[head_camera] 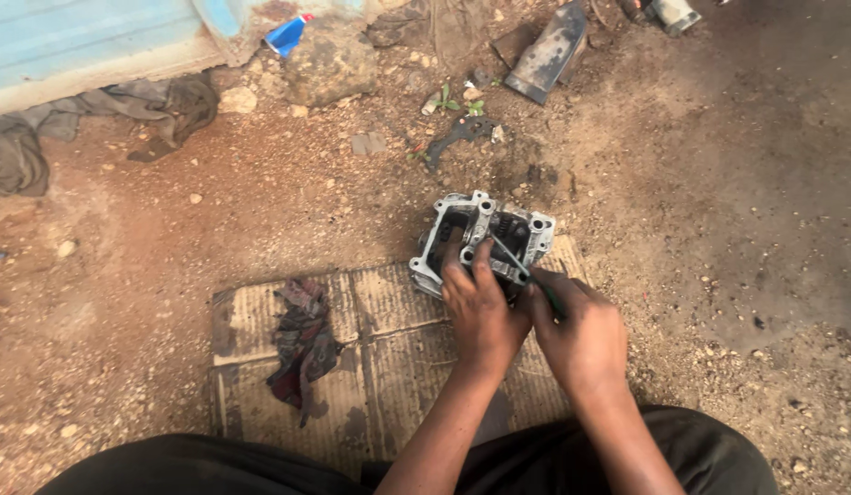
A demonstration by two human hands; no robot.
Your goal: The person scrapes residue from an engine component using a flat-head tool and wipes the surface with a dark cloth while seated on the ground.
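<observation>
So the grey cast-metal engine part [480, 240] is sitting at the far edge of a flattened piece of cardboard [389, 357] on the dirt ground, and both hands are working on it right now. The left hand [480, 316] is resting on its near side, fingers spread and pressing down on the casting more than wrapping it, so that grip is loose and open-ish, just steadying. The right hand [581, 339] is closed tight around a thin green-handled tool [536, 280], probably a small screwdriver, whose tip is poking into the open cavity just beyond the left fingertips. Judging by that, the work looks mid-way: the part is already out and laid open, internals are showing, and the picking or prying inside is ongoing; I can't tell what has come loose. A dirty rag [302, 344] is lying well off to the left of the grip, untouched, and no removed bits are showing near the hands.
</observation>
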